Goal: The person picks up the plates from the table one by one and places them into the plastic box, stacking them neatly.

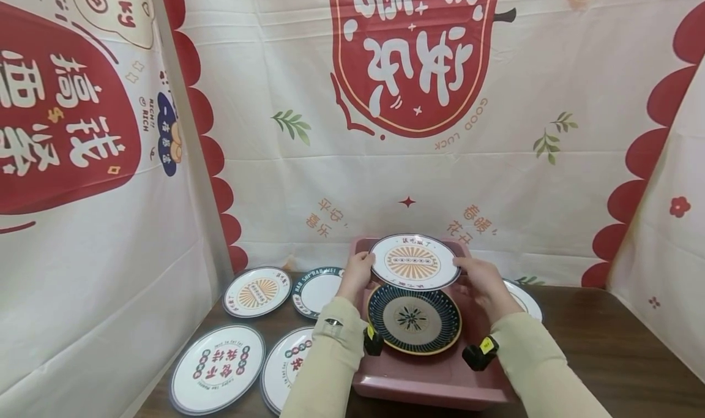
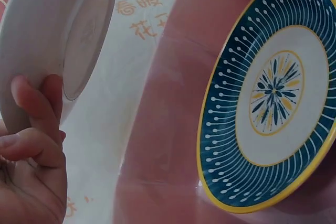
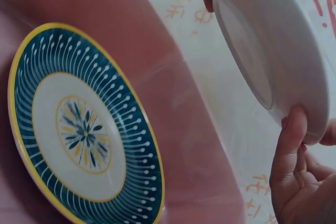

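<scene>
Left hand (image 1: 357, 275) pinched the near-left rim of a white plate with an orange sunburst (image 1: 414, 262); right hand (image 1: 484, 283) pinched the opposite rim. Plate was off the surface, held over the far part of the tub, face visible in head view, underside in both wrist views.

Room: white back cloth (image 1: 385, 185) filled most of the view, lightly creased, printed with a big red panel (image 1: 413, 57) of white characters, leaf sprigs, small orange lettering. Side cloths stood left (image 1: 110, 277) and right (image 1: 672, 265); red scalloped bands (image 1: 213, 155) ran down the corners.

Surface: dark brown table (image 1: 600, 338), wood-look, running back to the cloth. Pink tub (image 1: 435, 391) sat on it. In the tub, a blue patterned plate (image 1: 414, 320), yellow rim, below the held one; whether flat or leaning, couldn't tell.

Table left of tub: front-left plate (image 1: 218, 369) with red and green characters, similar plate (image 1: 281, 369) partly behind the left sleeve (image 1: 325, 360), second sunburst plate (image 1: 257, 292), green-rimmed plate (image 1: 318, 291). Right of tub: white plate (image 1: 525, 302), mostly hidden by the right arm. Smallest: black wrist units (image 1: 481, 353), yellow labels.
</scene>
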### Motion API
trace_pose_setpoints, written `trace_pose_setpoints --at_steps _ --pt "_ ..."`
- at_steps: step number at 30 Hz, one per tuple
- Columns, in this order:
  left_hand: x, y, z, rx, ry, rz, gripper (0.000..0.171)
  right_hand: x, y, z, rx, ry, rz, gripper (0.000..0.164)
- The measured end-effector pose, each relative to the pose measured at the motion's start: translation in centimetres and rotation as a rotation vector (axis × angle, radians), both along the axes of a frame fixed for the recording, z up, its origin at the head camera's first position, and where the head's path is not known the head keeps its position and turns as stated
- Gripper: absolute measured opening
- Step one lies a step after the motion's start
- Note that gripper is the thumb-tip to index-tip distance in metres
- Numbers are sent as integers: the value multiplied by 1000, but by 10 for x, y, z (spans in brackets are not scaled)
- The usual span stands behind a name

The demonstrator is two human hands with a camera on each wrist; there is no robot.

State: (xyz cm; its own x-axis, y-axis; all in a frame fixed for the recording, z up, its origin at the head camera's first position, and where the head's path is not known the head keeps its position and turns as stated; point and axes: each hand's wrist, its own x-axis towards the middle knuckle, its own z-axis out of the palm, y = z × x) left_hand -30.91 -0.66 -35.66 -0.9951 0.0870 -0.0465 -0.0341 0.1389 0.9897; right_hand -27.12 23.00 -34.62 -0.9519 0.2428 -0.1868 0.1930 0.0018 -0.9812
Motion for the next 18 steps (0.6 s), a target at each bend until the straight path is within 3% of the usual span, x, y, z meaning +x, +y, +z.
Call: trace_pose_setpoints --at_steps 5,10,18 --pt "1 3 -6 19 -9 13 33 -5 5 -10 84 7 3 48" --pt "1 6 -18 -87 5 43 32 -9 10 -24 217 -29 16 44" --pt "-7 10 -34 -51 27 55 32 -12 10 -33 240 -53 9 47"
